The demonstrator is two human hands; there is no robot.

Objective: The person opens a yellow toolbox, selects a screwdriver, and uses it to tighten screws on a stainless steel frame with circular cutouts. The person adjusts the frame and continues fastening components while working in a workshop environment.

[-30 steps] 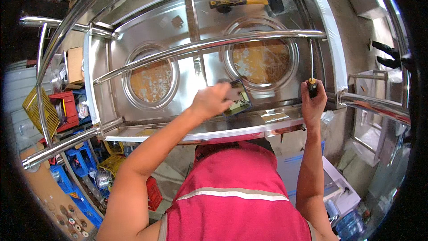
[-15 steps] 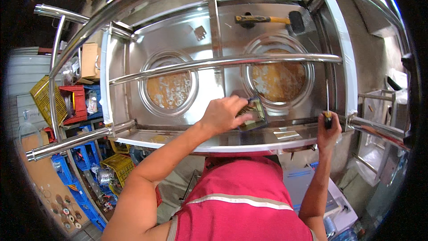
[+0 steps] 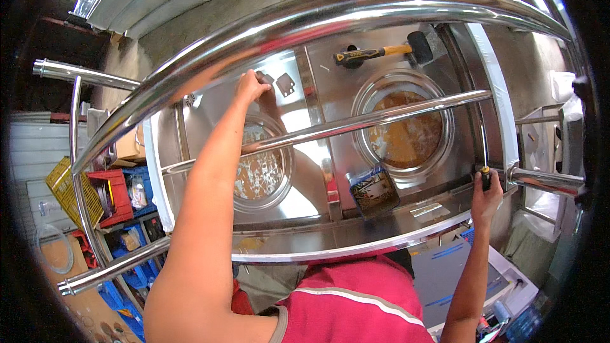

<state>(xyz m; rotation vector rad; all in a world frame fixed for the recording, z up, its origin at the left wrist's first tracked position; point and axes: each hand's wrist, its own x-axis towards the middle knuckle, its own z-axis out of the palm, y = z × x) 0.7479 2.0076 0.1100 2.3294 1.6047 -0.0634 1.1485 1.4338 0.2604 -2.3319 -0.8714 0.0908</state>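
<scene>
My left hand reaches over the cross tube to the far left of a steel frame panel. Its fingers pinch a small dark metal piece that looks like a plate, partly hidden by them. Just right of it lies a small metal plate with holes. At the right end of the panel my right hand is closed around the black and yellow handle of a screwdriver, its shaft pointing away from me. An open box of screws stands on the panel between the hands, near its front edge.
A black-headed mallet lies at the panel's far side. A polished cross tube spans above two round openings, and a thicker curved tube arches beyond. Red bins and a yellow basket stand at the left.
My left hand has left the screw box and moved far and left to the small plates. The view has shifted. My right hand still grips the screwdriver.
</scene>
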